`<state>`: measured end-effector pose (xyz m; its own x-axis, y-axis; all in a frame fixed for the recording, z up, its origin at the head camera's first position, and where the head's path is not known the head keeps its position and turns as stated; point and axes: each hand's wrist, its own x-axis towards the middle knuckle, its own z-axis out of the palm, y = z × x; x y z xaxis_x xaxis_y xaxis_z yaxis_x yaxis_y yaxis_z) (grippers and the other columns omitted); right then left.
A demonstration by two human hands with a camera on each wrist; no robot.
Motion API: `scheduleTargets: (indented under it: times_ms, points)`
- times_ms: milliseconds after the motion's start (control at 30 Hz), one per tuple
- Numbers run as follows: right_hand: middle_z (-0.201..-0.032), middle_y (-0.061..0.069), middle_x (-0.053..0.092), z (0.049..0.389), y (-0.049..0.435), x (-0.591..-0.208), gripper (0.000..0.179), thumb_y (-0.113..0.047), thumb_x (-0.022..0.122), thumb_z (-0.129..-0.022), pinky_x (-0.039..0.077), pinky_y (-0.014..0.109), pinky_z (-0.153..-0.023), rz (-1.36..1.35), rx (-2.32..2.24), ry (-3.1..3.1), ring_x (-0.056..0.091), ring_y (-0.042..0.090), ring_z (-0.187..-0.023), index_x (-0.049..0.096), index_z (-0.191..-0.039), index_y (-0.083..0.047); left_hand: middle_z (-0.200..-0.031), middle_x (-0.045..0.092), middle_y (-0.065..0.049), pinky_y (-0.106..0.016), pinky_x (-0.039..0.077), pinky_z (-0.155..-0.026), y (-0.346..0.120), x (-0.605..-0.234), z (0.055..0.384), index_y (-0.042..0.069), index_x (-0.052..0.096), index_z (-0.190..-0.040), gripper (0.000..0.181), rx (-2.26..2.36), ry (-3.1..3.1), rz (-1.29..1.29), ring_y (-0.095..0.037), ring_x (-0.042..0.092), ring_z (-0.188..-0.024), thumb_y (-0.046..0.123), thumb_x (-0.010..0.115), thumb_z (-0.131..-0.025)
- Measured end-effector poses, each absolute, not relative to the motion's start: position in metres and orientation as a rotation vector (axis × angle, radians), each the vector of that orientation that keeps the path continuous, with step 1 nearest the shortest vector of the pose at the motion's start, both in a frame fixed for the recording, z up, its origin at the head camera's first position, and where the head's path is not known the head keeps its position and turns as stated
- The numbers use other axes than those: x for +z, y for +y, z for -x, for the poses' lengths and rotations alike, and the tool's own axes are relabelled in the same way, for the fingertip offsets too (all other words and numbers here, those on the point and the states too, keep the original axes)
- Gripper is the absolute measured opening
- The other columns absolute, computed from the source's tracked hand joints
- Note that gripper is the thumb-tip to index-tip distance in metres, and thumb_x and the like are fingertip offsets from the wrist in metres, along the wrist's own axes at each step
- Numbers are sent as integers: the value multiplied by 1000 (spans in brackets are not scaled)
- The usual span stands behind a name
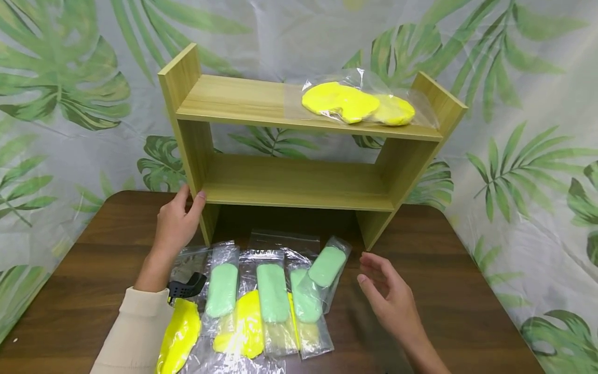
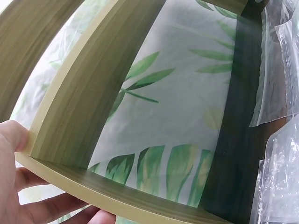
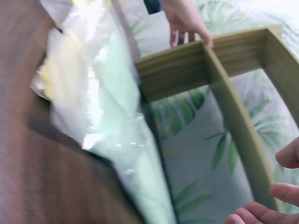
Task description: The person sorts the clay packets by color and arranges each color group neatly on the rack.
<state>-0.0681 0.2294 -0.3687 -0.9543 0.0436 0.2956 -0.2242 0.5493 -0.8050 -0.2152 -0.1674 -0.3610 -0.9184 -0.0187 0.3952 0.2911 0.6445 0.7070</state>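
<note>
A small wooden shelf (image 1: 299, 179) with two boards stands on the table. My left hand (image 1: 176, 221) grips its left side panel at the height of the lower board. In the left wrist view the thumb (image 2: 14, 135) is on the inner side, the other fingers outside the panel. My right hand (image 1: 390, 291) is in the air near the foot of the right panel, fingers loosely bent, holding nothing. Between the hands, several clear bags of light green slabs (image 1: 273, 293) lie over bags with yellow pieces (image 1: 249, 324). The rightmost green bag (image 1: 328, 266) lies tilted.
On the shelf's top board lies a clear bag of flat yellow pieces (image 1: 345, 101). Another yellow piece (image 1: 179, 337) is beside the left sleeve. A leaf-patterned cloth (image 1: 60, 78) hangs behind the dark brown table (image 1: 462, 311).
</note>
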Motion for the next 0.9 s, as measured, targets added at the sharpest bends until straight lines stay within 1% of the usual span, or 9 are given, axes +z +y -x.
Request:
scheduleTargets:
  times_ms: [167, 267, 400, 567, 633, 700, 833, 900]
  points:
    - [-117, 2, 64, 65, 227, -386, 34, -14, 64, -94, 52, 27, -80, -117, 1418, -2519, 62, 22, -108, 57, -127, -17, -69, 47, -8, -35, 33, -53, -168, -360, 213, 5, 51, -120, 39, -1170, -2509, 219, -20, 42, -57, 39, 39, -103]
    - [-117, 5, 64, 64, 226, -396, 33, -14, 64, -94, 52, 29, -81, -79, 1477, -2521, 62, 21, -107, 57, -126, -16, -70, 48, -8, -36, 34, -53, -168, -361, 214, 5, 50, -120, 40, -1172, -2511, 215, -21, 43, -57, 39, 38, -103]
    - [-119, 13, 63, 61, 223, -408, 37, -11, 64, -93, 51, 26, -84, -23, 1602, -2509, 62, 25, -107, 53, -129, -9, -70, 47, -9, -36, 34, -53, -168, -362, 215, 6, 50, -119, 41, -1168, -2510, 209, -23, 43, -58, 41, 38, -103]
    - [-119, 21, 62, 57, 217, -419, 46, -2, 61, -92, 50, 23, -83, 66, 1789, -2477, 62, 25, -105, 43, -135, 0, -70, 48, -10, -37, 35, -53, -168, -364, 217, 5, 49, -120, 43, -1168, -2506, 214, -25, 44, -59, 43, 37, -102]
    - [-118, 25, 61, 56, 214, -421, 48, 2, 58, -92, 52, 25, -82, 101, 1887, -2446, 63, 26, -103, 40, -136, 4, -72, 49, -10, -37, 35, -54, -168, -364, 217, 5, 50, -120, 43, -1170, -2501, 213, -25, 45, -60, 42, 38, -102]
    - [-117, 28, 60, 55, 211, -424, 49, 4, 56, -91, 53, 28, -81, 138, 1991, -2410, 64, 29, -102, 37, -137, 7, -73, 51, -11, -37, 36, -55, -168, -364, 217, 5, 50, -121, 43, -1170, -2498, 210, -25, 46, -62, 42, 38, -103]
    - [-118, 31, 58, 54, 207, -426, 52, 1, 55, -94, 53, 35, -83, 211, 2206, -2352, 63, 33, -103, 32, -139, 10, -74, 51, -10, -37, 36, -56, -168, -362, 216, 6, 50, -122, 43, -1167, -2501, 205, -25, 46, -62, 42, 38, -102]
    - [-120, 29, 58, 54, 206, -425, 55, -6, 56, -95, 53, 36, -85, 255, 2321, -2344, 63, 33, -104, 29, -141, 9, -73, 51, -10, -37, 35, -56, -168, -362, 216, 6, 50, -122, 43, -1167, -2503, 202, -24, 46, -62, 42, 38, -102]
